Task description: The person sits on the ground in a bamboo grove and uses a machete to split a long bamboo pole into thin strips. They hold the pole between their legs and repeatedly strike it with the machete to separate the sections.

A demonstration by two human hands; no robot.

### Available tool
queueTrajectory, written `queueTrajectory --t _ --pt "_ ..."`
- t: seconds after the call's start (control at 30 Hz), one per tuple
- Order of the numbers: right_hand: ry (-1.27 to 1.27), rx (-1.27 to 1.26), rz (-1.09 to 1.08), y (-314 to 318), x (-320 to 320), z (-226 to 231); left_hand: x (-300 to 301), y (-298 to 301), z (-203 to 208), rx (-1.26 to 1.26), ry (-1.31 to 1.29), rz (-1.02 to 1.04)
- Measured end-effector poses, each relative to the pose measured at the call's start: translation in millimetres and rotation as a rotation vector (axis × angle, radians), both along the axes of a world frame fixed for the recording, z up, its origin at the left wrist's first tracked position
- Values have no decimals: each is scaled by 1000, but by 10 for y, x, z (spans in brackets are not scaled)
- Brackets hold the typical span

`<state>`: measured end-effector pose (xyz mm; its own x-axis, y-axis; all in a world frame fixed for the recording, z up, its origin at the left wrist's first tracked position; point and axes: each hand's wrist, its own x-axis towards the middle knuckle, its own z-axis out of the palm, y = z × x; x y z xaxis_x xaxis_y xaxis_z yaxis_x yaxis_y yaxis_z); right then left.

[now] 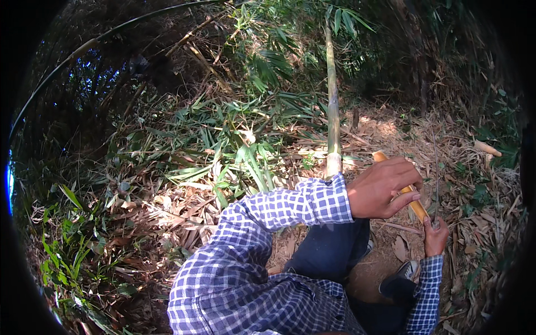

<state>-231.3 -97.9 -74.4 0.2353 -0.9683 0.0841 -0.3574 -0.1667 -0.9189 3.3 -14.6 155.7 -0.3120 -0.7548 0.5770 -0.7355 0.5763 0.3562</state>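
Observation:
My left hand (385,187) reaches across to the right, its fingers closed round a yellow-brown stick-like piece (416,207), wood or bamboo. The piece slants from its blunt far end down toward my right hand (435,235), which is closed close to its lower end. A long thin blade (436,173), seen nearly edge-on, rises from my right hand beside the piece; its handle is hidden in the fist. Whether blade and piece touch is hard to tell. Beyond my left wrist lies a long greenish bamboo pole (333,120), its near end pale.
Cut green leaves (251,162) and dry litter (184,204) cover the ground. A short pale cut piece (487,148) lies at the right. A thin stem (89,44) arches across the upper left. My bent knee (329,248) and shoe (409,271) are below my hands.

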Motion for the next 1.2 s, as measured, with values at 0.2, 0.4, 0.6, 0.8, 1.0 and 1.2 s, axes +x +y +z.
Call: queueTrajectory --t 0.2,0.4,0.6,0.8,1.0,1.2 --pt "-397 416 -44 29 89 -179 -312 263 -1630 575 577 243" --pt "-656 578 138 338 289 -60 -874 -92 -1799 611 792 377" --pt "-432 596 46 408 314 131 -489 -181 -2236 663 1086 502" --pt "45 -213 66 303 219 485 208 105 -1648 987 1437 341" --pt "223 -192 144 376 268 434 74 383 -1363 1021 1530 275" --pt "60 -201 77 233 142 384 1509 602 -715 465 1625 478"
